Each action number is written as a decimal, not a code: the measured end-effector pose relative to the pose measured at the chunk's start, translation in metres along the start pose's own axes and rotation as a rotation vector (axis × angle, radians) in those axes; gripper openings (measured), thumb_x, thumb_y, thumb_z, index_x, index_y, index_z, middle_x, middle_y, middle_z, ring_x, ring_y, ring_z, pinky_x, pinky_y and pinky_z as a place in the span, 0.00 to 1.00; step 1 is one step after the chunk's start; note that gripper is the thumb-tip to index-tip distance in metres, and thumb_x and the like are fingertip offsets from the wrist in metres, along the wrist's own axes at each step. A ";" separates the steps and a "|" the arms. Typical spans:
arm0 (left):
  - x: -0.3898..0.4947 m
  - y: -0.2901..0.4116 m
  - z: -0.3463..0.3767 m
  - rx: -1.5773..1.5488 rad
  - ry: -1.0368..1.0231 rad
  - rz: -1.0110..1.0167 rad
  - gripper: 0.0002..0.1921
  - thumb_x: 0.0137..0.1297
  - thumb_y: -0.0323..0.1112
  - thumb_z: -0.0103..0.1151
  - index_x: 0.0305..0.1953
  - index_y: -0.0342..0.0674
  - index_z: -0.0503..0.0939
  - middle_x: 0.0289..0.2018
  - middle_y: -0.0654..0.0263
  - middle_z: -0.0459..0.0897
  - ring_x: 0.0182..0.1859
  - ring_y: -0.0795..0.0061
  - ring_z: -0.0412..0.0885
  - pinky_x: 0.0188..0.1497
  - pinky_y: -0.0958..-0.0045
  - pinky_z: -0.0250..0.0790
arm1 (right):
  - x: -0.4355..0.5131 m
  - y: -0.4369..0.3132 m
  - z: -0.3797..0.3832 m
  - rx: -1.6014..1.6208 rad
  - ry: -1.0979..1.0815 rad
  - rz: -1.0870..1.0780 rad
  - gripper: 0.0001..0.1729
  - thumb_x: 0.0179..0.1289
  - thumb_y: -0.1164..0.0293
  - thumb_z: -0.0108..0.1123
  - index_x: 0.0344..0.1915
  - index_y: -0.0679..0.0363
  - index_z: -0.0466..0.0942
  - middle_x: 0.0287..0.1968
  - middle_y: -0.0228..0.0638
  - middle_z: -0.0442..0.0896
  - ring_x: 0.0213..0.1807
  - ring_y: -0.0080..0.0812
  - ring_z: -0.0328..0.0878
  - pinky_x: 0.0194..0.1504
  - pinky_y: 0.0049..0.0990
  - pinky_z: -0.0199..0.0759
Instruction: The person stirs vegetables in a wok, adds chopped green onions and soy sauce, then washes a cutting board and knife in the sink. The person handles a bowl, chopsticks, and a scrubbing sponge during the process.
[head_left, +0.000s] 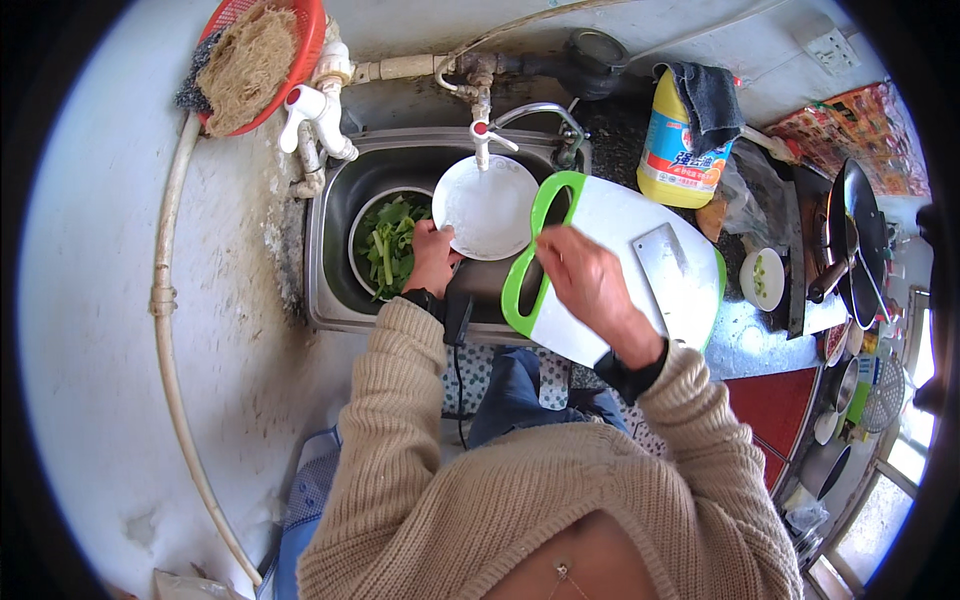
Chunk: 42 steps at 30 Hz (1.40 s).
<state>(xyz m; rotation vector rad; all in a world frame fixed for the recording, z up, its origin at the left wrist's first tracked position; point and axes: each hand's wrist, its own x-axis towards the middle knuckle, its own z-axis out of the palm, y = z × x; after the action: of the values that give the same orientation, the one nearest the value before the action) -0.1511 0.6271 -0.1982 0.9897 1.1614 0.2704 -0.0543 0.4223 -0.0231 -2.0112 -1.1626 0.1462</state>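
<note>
My left hand (433, 259) grips the lower left rim of a white plate (487, 206), held over the metal sink (319, 247) under a tap with a red-centred handle (481, 133). Left of the plate, a bowl (355, 259) of leafy greens (390, 244) stands in the sink. My right hand (577, 274), slightly blurred, is above the handle side of a white cutting board with green edges (600, 202); its fingers are curled, and I cannot tell whether they hold anything. A cleaver (660, 262) lies on the board, to the right of that hand.
A yellow detergent bottle (675, 169) with a dark cloth (705, 101) stands behind the board. Farther right are a small white bowl (762, 279) with green pieces and a wok (862, 240) on the stove. A red basket (304, 45) and a white tap (311, 112) are at upper left.
</note>
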 end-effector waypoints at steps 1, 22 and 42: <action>0.001 0.001 0.002 0.043 0.031 0.024 0.13 0.65 0.29 0.53 0.50 0.38 0.69 0.43 0.58 0.80 0.41 0.64 0.82 0.40 0.63 0.77 | -0.014 -0.002 -0.002 0.010 -0.031 0.014 0.03 0.60 0.77 0.59 0.34 0.61 0.73 0.29 0.42 0.79 0.29 0.46 0.80 0.30 0.38 0.74; -0.018 0.041 -0.035 0.208 -0.008 0.113 0.14 0.62 0.24 0.53 0.49 0.33 0.69 0.43 0.55 0.79 0.42 0.61 0.82 0.40 0.60 0.79 | -0.088 -0.026 -0.010 0.005 -0.269 -0.030 0.04 0.58 0.76 0.59 0.31 0.62 0.72 0.28 0.39 0.76 0.30 0.43 0.78 0.34 0.37 0.72; -0.021 0.029 -0.043 -0.072 -0.076 0.046 0.14 0.63 0.22 0.52 0.50 0.33 0.66 0.45 0.52 0.76 0.43 0.58 0.82 0.40 0.56 0.82 | 0.072 0.010 0.021 -0.077 0.169 0.010 0.30 0.56 0.78 0.56 0.60 0.70 0.65 0.57 0.54 0.72 0.55 0.54 0.71 0.57 0.44 0.66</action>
<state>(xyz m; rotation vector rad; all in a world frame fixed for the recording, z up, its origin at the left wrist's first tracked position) -0.1880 0.6522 -0.1649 0.9558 1.0540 0.3067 -0.0160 0.4874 -0.0246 -2.0536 -1.0650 -0.0635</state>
